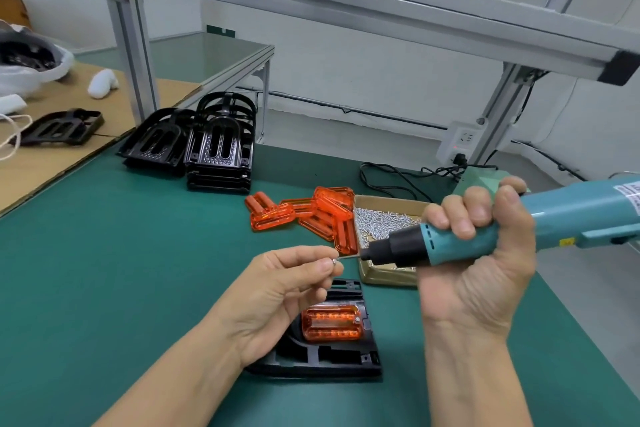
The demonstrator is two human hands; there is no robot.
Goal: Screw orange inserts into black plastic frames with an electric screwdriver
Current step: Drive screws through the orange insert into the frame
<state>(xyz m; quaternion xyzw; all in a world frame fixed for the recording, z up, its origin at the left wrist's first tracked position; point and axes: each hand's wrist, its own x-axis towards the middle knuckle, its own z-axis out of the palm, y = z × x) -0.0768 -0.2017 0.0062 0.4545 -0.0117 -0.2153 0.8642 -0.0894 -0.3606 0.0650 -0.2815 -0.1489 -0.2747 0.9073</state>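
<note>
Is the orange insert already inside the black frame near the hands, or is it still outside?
Inside. The orange insert sits seated in the recess of the black frame, whose walls surround it.

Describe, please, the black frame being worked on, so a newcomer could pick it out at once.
Start at the green mat and come to its near edge, below the left hand. The black frame lies flat and alone there. Unlike the stacked frames at the back, it has an orange insert seated in it.

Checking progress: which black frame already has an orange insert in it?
The frame on the mat under the left hand. The stacked frames at the back hold none.
</note>
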